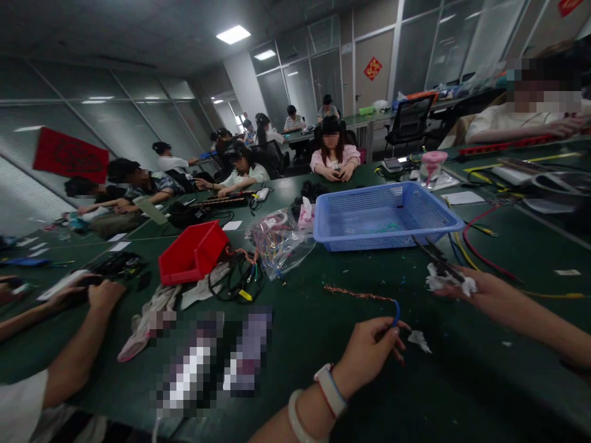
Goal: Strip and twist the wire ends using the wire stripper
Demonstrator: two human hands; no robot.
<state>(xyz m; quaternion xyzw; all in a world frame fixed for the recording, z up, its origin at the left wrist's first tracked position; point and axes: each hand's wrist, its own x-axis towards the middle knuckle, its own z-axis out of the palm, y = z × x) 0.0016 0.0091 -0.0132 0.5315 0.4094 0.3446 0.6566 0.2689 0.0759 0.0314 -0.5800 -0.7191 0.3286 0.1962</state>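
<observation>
My left hand (369, 351), with a pale watch strap and a bangle on the wrist, pinches a blue wire (396, 312) between thumb and fingers. Bare, twisted copper strands (355, 293) stretch leftward from the wire's end over the table. To the right, my right hand (484, 284) is closed on a dark hand tool (438, 258) whose exact kind is blurred. White tissue (443, 280) bunches around its handles. The tool's tip points at the front wall of a blue plastic basket (369, 242). A scrap of white tissue (419, 340) lies beside my left hand.
Left of centre stand a red bin (184, 255) and a clear bag of wires (277, 240). Gloves (152, 314) and two blurred-out objects lie nearer me. Coloured cables (480, 246) run at right. A co-worker's hands (106, 295) are at the left; other people sit around the tables.
</observation>
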